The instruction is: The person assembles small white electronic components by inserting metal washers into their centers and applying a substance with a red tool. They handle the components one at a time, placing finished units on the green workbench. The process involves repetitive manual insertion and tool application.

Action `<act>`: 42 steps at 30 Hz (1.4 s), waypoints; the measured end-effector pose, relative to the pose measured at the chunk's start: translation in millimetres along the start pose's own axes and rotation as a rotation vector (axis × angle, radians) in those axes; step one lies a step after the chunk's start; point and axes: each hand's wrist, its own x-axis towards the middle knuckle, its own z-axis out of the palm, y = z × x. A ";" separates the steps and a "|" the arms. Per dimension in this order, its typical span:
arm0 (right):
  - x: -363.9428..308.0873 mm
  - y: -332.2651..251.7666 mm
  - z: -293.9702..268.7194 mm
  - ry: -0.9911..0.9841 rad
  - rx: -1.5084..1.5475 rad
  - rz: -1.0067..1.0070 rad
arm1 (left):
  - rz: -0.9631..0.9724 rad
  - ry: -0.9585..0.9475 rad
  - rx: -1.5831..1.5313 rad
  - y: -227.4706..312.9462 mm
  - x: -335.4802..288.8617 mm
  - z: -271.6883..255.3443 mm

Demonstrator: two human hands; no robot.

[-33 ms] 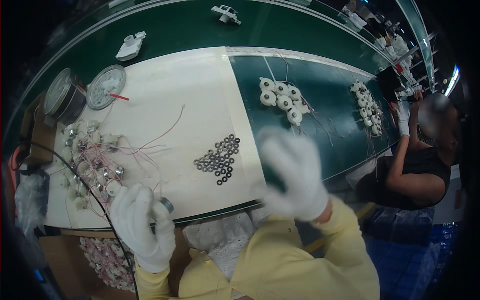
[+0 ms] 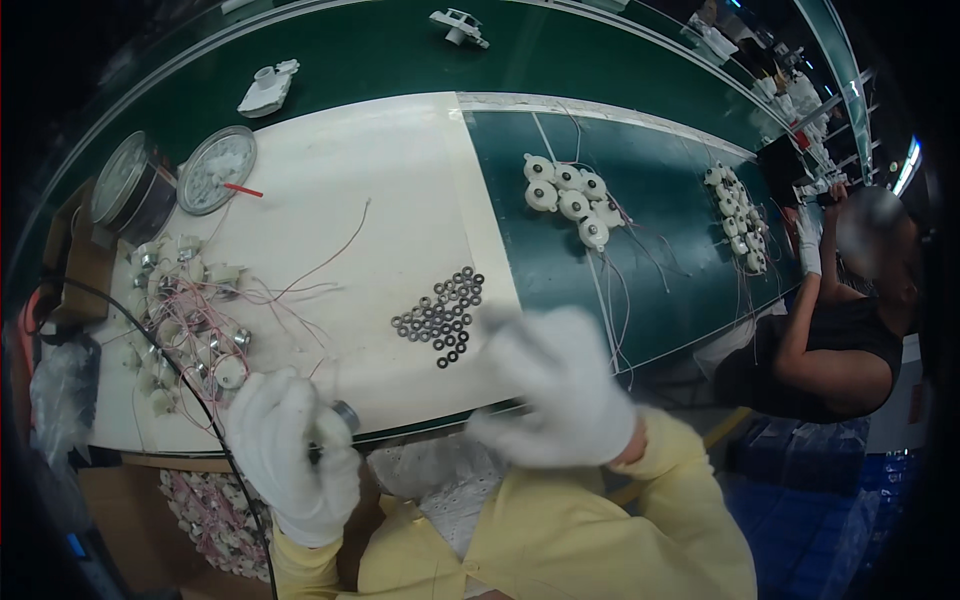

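Left hand [image 2: 295, 455] curled round a grey metal part [image 2: 346, 416], dull round end showing, rest hidden, at the desk's [image 2: 330, 160] near edge. Right hand [image 2: 555, 390] blurred over same edge; can't tell if gripping. Beside it, black rings [image 2: 440, 315] bunched, holes visible.

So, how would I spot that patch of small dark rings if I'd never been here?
Find the big pale sheet covering the workbench's left part, beside the green surface. Near its right edge, just left of the white-gloved right hand, lie the small dark rings. Unlike the wired white parts heaped farther left, they're open-centred and trail no wires.
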 end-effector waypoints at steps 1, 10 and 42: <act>0.8 -19.9 23.6 0.028 0.117 -0.024 | 0.069 0.043 -0.062 1.9 3.2 3.5; -0.7 -24.7 57.5 0.078 0.824 -0.098 | 0.125 -0.065 -0.558 18.3 9.7 -10.3; -18.7 45.5 8.7 -0.287 0.483 0.660 | -0.150 -0.117 0.064 -45.0 -27.9 16.9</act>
